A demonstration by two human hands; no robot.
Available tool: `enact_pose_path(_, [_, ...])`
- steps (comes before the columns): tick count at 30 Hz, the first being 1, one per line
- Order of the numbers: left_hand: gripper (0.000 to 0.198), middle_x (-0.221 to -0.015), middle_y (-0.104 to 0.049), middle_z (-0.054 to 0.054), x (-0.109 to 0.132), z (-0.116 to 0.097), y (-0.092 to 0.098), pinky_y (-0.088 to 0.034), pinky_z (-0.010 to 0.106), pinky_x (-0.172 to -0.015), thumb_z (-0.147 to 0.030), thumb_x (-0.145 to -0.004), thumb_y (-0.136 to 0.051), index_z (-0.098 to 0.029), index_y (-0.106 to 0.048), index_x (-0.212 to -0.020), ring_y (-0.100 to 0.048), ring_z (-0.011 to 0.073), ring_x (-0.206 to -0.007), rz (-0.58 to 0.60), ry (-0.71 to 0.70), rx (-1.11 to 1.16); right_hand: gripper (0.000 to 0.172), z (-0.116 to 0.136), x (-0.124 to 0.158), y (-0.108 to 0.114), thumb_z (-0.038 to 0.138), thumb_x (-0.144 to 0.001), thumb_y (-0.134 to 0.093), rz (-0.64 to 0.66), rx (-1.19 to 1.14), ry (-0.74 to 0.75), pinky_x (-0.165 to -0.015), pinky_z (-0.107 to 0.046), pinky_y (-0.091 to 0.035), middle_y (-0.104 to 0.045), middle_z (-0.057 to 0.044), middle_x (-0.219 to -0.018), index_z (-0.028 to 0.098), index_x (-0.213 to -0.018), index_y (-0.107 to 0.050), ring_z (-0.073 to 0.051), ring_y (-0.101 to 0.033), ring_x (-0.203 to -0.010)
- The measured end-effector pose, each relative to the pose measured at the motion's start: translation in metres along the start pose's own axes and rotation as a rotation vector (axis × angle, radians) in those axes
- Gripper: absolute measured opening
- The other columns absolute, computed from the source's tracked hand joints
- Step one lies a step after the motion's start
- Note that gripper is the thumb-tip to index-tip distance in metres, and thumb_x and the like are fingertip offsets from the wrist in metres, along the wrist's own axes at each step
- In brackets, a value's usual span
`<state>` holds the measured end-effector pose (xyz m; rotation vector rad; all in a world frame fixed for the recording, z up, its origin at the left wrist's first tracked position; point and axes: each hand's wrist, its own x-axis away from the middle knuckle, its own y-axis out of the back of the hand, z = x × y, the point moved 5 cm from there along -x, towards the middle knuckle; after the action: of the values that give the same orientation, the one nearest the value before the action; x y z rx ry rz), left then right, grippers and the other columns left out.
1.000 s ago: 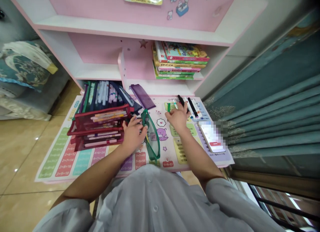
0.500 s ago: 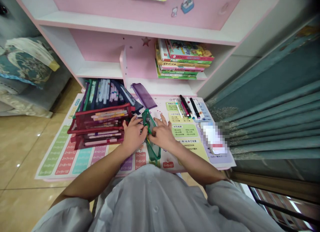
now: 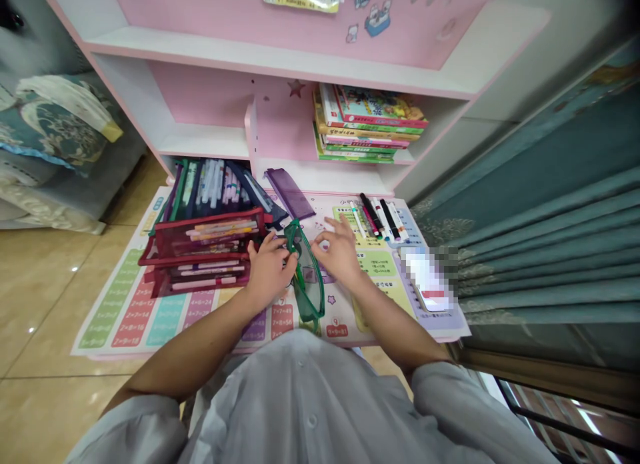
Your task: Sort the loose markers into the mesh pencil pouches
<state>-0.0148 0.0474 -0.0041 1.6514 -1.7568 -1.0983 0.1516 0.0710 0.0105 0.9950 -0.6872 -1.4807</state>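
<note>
A green mesh pencil pouch point(image 3: 306, 274) lies on the printed desk mat point(image 3: 165, 311), open along its top. My left hand point(image 3: 269, 269) grips the pouch's left edge with fingers curled. My right hand point(image 3: 340, 251) rests on the pouch's right side, fingers bent and pressed near its opening. A row of several markers and pens point(image 3: 379, 217) lies just beyond my right hand. Whether anything sits between my right fingers is hidden.
Two red mesh pouches point(image 3: 200, 251) filled with pens are stacked at the left, with dark pouches point(image 3: 215, 184) standing behind them. A purple pouch point(image 3: 290, 193) lies at the back. A phone point(image 3: 425, 277) lies at the right. Books point(image 3: 367, 121) fill the pink shelf. Curtains hang at the right.
My right hand left the markers at the back right and came to the green pouch. My left hand stayed on the pouch. The pouch now gapes wider.
</note>
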Motion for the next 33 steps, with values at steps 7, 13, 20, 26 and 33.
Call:
enact_pose_path(7, [0.028,-0.125,-0.070,0.004,0.001,0.001,0.000,-0.019,0.072,-0.113,-0.030,-0.091,-0.055,-0.021,-0.069,-0.068,-0.047,0.0316,-0.138,0.008,0.005,-0.014,0.036,-0.084,-0.059,0.018,0.031,-0.083,-0.060,-0.119,0.429,-0.266,-0.110,-0.073,-0.019,-0.034,-0.020,-0.157,0.011,-0.110,-0.070,-0.044,-0.009,-0.150])
enact_pose_path(13, [0.028,-0.125,-0.070,0.003,0.001,-0.002,0.001,-0.020,0.071,-0.113,-0.029,-0.091,-0.055,-0.022,-0.069,-0.068,-0.047,0.0311,-0.138,0.023,0.013,-0.007,0.044,-0.127,-0.068,0.007,0.037,-0.086,-0.053,-0.006,0.561,-0.464,-0.108,-0.077,-0.016,-0.030,-0.020,-0.158,0.011,-0.118,-0.069,-0.044,-0.002,-0.149])
enact_pose_path(20, [0.029,-0.125,-0.070,0.003,0.001,0.000,0.000,-0.019,0.071,-0.113,-0.031,-0.091,-0.055,-0.021,-0.067,-0.066,-0.046,0.0309,-0.139,0.026,0.018,-0.003,0.039,-0.115,-0.064,0.006,0.030,-0.084,-0.051,0.014,0.495,-0.396,-0.109,-0.076,-0.017,-0.039,-0.017,-0.155,0.013,-0.113,-0.072,-0.041,-0.009,-0.150])
enact_pose_path(26, [0.028,-0.125,-0.070,0.004,0.001,-0.001,0.001,-0.020,0.071,-0.113,-0.030,-0.091,-0.056,-0.021,-0.067,-0.066,-0.046,0.0312,-0.138,0.020,0.020,-0.004,0.016,-0.059,-0.044,0.028,0.029,-0.075,-0.061,-0.087,0.204,-0.223,-0.110,-0.073,-0.020,-0.043,-0.011,-0.155,0.017,-0.066,-0.068,-0.040,-0.017,-0.150])
enact_pose_path(33, [0.027,-0.125,-0.071,0.003,0.001,-0.002,0.002,-0.019,0.072,-0.112,-0.029,-0.091,-0.055,-0.022,-0.069,-0.069,-0.046,0.0308,-0.139,0.024,0.008,-0.012,0.018,0.005,0.008,0.040,0.022,-0.065,-0.065,-0.054,-0.126,0.050,-0.114,-0.064,-0.022,-0.053,-0.010,-0.147,0.019,-0.051,-0.056,-0.039,-0.022,-0.150])
